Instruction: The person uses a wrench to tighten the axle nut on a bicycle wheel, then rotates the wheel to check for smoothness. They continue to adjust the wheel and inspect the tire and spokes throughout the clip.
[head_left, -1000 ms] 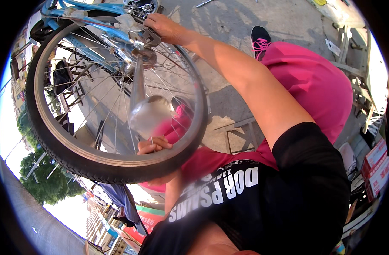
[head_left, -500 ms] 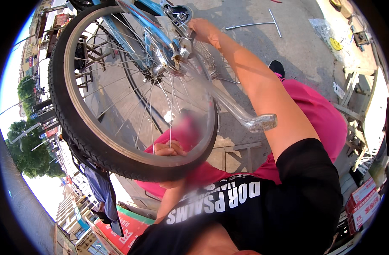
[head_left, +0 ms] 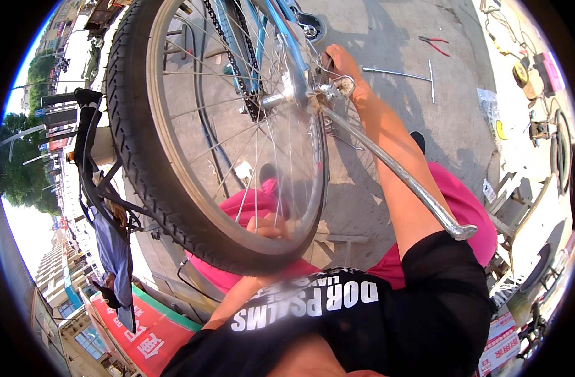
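Note:
A bicycle wheel with a black tyre and thin spokes fills the left half of the view, joined to a light blue frame. My left hand is closed round the near part of the rim, its fingers showing between the spokes. Beyond the hub, my right hand is closed on a part of the bicycle that I cannot make out. A silver metal kickstand slants from beside the hub toward my right upper arm. Inside the frame runs a dark chain.
On the concrete lie a T-handle wrench and red-handled pliers. A clear plastic bag lies to the right, near a wooden stand. At left is another vehicle's handlebar; below it, a red signboard.
The wheel and frame have shifted and turned in view. The kickstand now appears longer and reaches farther right and toward me. Both hands keep their hold. The pliers now show fully.

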{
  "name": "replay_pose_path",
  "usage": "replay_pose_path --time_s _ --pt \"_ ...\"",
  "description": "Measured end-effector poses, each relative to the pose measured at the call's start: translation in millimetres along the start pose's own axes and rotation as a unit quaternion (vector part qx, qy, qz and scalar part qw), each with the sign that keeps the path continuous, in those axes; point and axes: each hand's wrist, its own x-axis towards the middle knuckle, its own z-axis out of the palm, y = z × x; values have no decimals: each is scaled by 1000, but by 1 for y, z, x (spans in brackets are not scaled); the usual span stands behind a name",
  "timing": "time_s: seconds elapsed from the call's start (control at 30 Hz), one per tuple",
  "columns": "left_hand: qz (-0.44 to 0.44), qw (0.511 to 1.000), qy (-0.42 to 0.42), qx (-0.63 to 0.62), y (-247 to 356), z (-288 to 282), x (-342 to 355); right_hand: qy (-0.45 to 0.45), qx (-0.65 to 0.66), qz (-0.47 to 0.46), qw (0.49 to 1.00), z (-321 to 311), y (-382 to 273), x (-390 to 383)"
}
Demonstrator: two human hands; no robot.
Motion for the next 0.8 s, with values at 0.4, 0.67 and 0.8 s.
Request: replay_pose_path --time_s 0.4,0.67,0.8 --pt "50 998 -18 17 -21 -17 -9 -37 104 223 969 11 -18 -85" --pt "31 997 -8 -64 -23 -14 -9 -117 -81 270 952 -15 -62 -125" --pt "32 997 8 -68 -28 -13 -10 -98 -128 225 961 -20 -65 -156"
